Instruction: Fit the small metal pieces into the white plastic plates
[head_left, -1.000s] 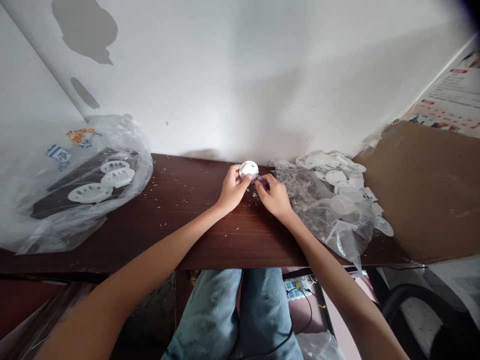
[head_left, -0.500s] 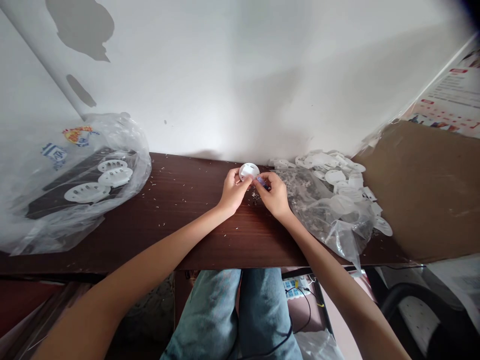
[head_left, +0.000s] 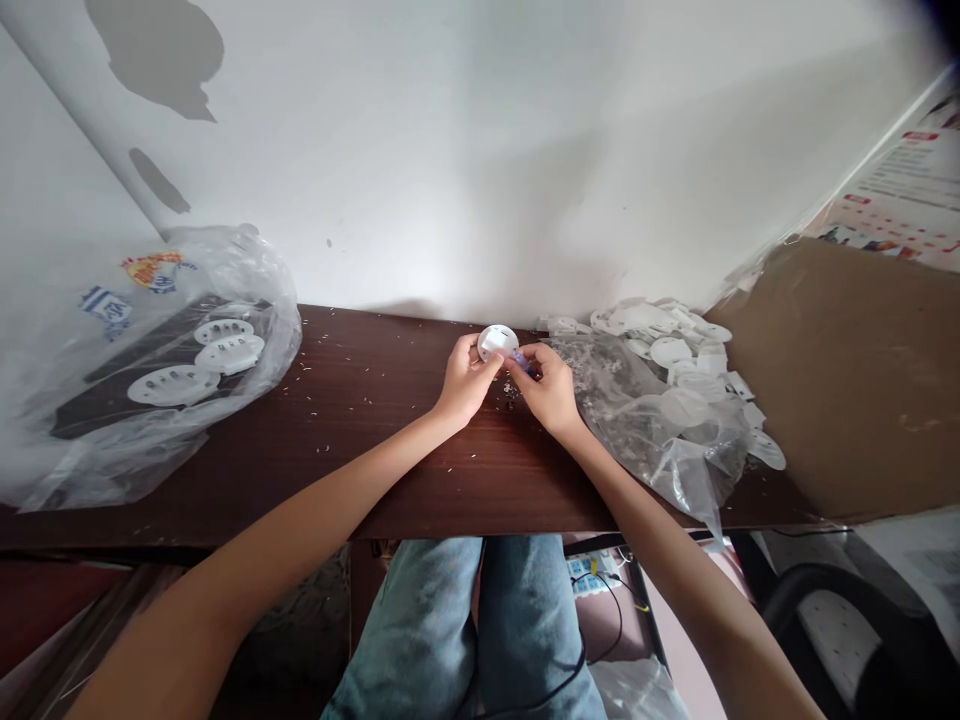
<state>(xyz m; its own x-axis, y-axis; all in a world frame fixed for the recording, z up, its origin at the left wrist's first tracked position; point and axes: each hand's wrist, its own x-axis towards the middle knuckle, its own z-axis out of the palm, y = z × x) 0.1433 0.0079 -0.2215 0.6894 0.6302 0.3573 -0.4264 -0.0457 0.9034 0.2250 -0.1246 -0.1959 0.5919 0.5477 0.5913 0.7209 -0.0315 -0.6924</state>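
A round white plastic disc with a raised rectangular block is gripped by my left hand, thumb across its near edge. My right hand is closed at the disc's right side, pinching a small bluish-purple piece against or close to the rim. What exactly that piece is, I cannot make out, since the fingers cover most of it. Just below the fingertips, a few tiny metal-looking bits lie on the brown table.
At left an open clear plastic bag holds several white discs with metal parts. On the right, a pile of white discs lies behind a clear bag of small bits. A cardboard box borders the right; white slivers dot the table.
Both hands and the disc stay almost in the same place. The bluish-purple piece shows a slightly different tilt in my right fingers, and the camera view has shifted a little.
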